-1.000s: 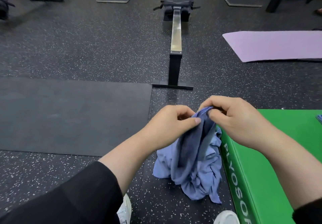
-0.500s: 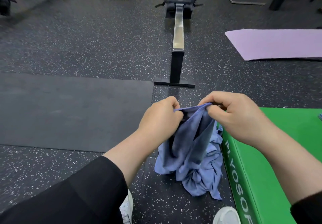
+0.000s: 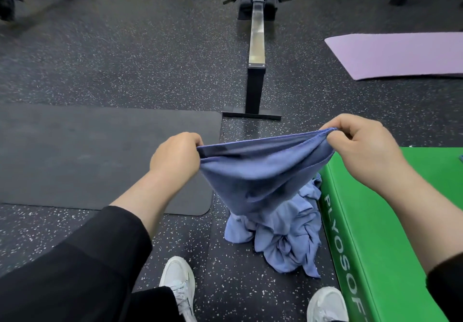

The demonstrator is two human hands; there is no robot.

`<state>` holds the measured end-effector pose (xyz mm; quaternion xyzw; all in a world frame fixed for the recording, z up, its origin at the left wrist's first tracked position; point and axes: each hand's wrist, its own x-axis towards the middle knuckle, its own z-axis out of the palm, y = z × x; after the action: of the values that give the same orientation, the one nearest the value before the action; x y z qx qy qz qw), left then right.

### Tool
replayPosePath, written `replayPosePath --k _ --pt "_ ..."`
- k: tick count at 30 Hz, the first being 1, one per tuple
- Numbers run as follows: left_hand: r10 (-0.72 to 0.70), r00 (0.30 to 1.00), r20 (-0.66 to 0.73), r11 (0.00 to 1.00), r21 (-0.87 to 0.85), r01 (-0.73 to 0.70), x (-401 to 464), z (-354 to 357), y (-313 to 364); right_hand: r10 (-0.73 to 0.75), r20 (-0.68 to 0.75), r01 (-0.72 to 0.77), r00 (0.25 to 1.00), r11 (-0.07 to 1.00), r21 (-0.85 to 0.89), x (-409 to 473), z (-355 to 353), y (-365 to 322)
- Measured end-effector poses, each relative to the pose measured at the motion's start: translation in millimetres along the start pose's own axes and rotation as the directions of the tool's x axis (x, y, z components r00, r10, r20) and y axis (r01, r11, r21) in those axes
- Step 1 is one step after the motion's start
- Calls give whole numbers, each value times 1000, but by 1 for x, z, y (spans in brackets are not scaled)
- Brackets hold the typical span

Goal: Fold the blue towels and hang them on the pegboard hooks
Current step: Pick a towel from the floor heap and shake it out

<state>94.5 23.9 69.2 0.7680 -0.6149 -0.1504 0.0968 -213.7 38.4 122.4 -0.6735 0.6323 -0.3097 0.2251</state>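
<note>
A blue towel (image 3: 260, 174) hangs stretched between my two hands above the speckled floor. My left hand (image 3: 175, 159) pinches its left top corner and my right hand (image 3: 360, 151) pinches the right one, so the top edge runs taut between them. Below it, a crumpled heap of lighter blue towels (image 3: 285, 236) lies on the floor against the green box. The held towel's lower part sags down onto that heap. No pegboard or hooks are in view.
A green plyo box (image 3: 390, 221) stands at the right, a small blue item at its far edge. A rowing machine (image 3: 256, 46) runs ahead, a dark mat (image 3: 87, 156) lies left, a purple mat (image 3: 400, 53) far right. My white shoes (image 3: 179, 286) are below.
My hands have pulled apart, left going left and right going right, and the bunched towel has spread out into a taut top edge between them.
</note>
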Motion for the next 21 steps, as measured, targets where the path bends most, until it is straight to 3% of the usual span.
replayPosePath --k 5,7,10,15,18,21 --pt "-49 997 60 999 -4 50 -1 -9 -16 44 22 -43 999 998 -48 -2 0 18" --pt "-55 991 124 987 -145 73 -4 -15 -17 74 32 -71 997 994 -87 -2 -1 26" --pt "-43 967 251 882 -445 155 -12 -24 -15 105 60 -95 993 984 -152 -2 -4 37" --pt "31 949 315 723 -663 196 -16 -33 -7 112 42 -105 993 983 -148 -3 -7 42" --pt "106 955 277 779 -620 94 -16 -33 -8 131 13 -129 991 984 -120 -3 -7 43" --pt "200 973 117 950 -265 -163 -14 -24 -9 163 -15 -164 987 984 -74 -1 -5 47"
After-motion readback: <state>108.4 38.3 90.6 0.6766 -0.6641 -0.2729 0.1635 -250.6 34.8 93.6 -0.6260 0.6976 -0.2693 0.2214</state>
